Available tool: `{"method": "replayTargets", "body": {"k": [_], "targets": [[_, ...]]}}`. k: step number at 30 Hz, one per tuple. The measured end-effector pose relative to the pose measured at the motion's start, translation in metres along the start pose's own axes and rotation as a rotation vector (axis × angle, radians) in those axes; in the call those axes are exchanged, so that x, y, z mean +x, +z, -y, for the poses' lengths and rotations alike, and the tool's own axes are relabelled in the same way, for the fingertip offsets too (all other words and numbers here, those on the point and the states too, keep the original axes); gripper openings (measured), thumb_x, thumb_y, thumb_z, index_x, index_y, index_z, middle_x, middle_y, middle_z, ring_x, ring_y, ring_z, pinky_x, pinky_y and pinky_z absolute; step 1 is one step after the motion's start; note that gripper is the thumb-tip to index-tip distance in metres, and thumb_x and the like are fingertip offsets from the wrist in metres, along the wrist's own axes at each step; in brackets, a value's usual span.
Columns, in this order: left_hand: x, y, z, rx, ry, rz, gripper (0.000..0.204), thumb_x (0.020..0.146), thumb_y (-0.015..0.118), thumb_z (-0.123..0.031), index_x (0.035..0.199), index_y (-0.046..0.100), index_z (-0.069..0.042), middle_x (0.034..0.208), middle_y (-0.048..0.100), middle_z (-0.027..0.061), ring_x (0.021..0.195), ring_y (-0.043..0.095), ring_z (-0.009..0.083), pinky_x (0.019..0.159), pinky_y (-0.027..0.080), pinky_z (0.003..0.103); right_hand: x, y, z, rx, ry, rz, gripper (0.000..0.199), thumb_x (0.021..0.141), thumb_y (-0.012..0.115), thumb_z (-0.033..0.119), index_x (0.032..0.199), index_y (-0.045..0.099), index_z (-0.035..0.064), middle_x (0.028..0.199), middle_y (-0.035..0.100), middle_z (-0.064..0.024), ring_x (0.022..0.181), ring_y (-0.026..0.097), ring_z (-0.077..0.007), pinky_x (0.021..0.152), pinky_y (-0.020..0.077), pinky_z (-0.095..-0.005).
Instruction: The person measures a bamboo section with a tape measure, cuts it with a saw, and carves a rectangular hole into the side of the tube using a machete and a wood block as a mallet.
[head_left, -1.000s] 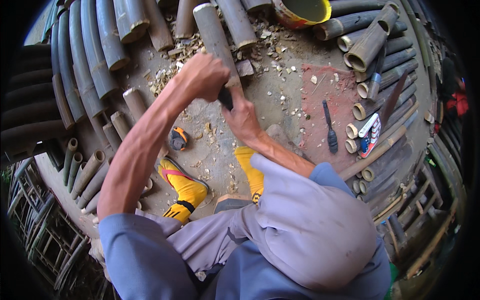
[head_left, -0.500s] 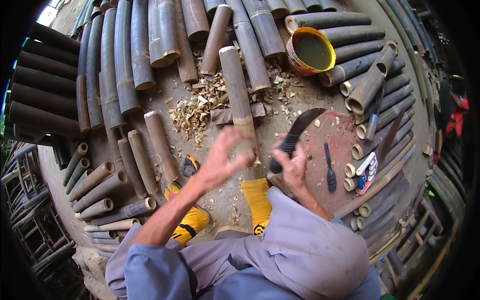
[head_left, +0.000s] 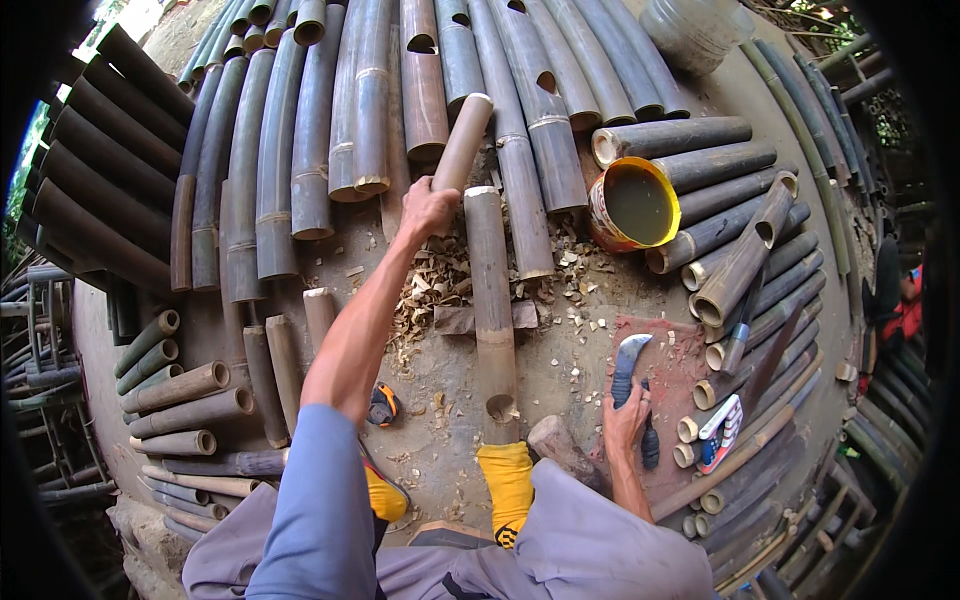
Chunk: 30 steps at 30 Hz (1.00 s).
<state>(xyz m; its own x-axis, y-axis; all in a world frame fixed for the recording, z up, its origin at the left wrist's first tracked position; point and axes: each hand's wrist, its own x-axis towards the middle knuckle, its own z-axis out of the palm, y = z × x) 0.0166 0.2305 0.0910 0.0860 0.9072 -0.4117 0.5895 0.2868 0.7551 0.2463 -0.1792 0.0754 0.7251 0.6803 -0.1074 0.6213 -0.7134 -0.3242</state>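
My left hand (head_left: 430, 207) is wrapped round the lower end of a short bamboo tube (head_left: 465, 140), which tilts up and away to the right. My right hand (head_left: 624, 418) grips the dark wrapped handle of a curved knife (head_left: 630, 357), low over a reddish patch of ground. Close beside that hand is a dark-handled tool (head_left: 650, 440), partly hidden by the fingers. In front of me a longer bamboo tube (head_left: 490, 270) rests across a small block (head_left: 450, 320), its near end by my yellow-covered foot (head_left: 506, 485).
Many bamboo tubes (head_left: 280, 180) lie in rows ahead. More tubes (head_left: 195, 390) lie left, and others (head_left: 715, 135) right. A yellow-rimmed bucket (head_left: 634, 165) holds murky liquid. Shavings (head_left: 425, 290) litter the ground. An orange-and-black tape measure (head_left: 383, 404) lies near my left foot.
My left hand has reached forward and taken hold of the short bamboo tube. The right hand has lowered the knife to the right, beside the dark-handled tool. My view has shifted forward.
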Motion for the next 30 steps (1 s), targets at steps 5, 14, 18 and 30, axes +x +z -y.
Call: {"method": "replayTargets", "body": {"k": [5, 14, 18, 30], "targets": [[-0.068, -0.014, 0.007, -0.858, -0.022, 0.396, 0.040, 0.085, 0.063, -0.028, 0.112, 0.047, -0.004, 0.083, 0.060, 0.0086, 0.073, 0.062, 0.0153, 0.055, 0.054, 0.030, 0.000, -0.047, 0.042, 0.424, 0.062, 0.289, 0.045, 0.081, 0.065, 0.010, 0.123, 0.053, -0.0017, 0.102, 0.060, -0.0157, 0.094, 0.061, -0.0255, 0.081, 0.0494, -0.0365], [-0.258, 0.046, -0.009, -1.188, 0.008, 0.698, 0.049, 0.088, 0.055, -0.037, 0.116, 0.053, 0.003, 0.109, 0.061, 0.0148, 0.096, 0.060, 0.0205, 0.088, 0.049, 0.034, -0.028, -0.101, 0.150, 1.311, -0.010, 0.861, 0.052, 0.090, 0.063, 0.026, 0.127, 0.048, -0.0057, 0.109, 0.060, -0.0116, 0.097, 0.059, -0.0154, 0.081, 0.0514, -0.0281], [-0.280, 0.043, -0.015, -1.031, 0.161, 0.585, 0.046, 0.085, 0.063, -0.029, 0.117, 0.046, -0.001, 0.102, 0.062, 0.0131, 0.086, 0.061, 0.0178, 0.077, 0.052, 0.032, -0.051, -0.089, 0.129, 1.386, -0.084, 0.872, 0.060, 0.085, 0.067, 0.028, 0.129, 0.045, -0.0072, 0.112, 0.059, -0.0118, 0.098, 0.059, -0.0165, 0.084, 0.0502, -0.0297], [-0.299, -0.015, -0.020, -0.505, 0.522, 0.400, 0.057, 0.073, 0.079, -0.017, 0.122, 0.054, -0.002, 0.107, 0.065, 0.0091, 0.094, 0.066, 0.0194, 0.085, 0.054, 0.032, -0.035, -0.028, 0.111, 0.581, -0.802, 0.498, 0.055, 0.063, 0.077, 0.010, 0.114, 0.058, 0.0007, 0.103, 0.063, -0.0183, 0.095, 0.060, -0.0335, 0.087, 0.0475, -0.0405]]}}
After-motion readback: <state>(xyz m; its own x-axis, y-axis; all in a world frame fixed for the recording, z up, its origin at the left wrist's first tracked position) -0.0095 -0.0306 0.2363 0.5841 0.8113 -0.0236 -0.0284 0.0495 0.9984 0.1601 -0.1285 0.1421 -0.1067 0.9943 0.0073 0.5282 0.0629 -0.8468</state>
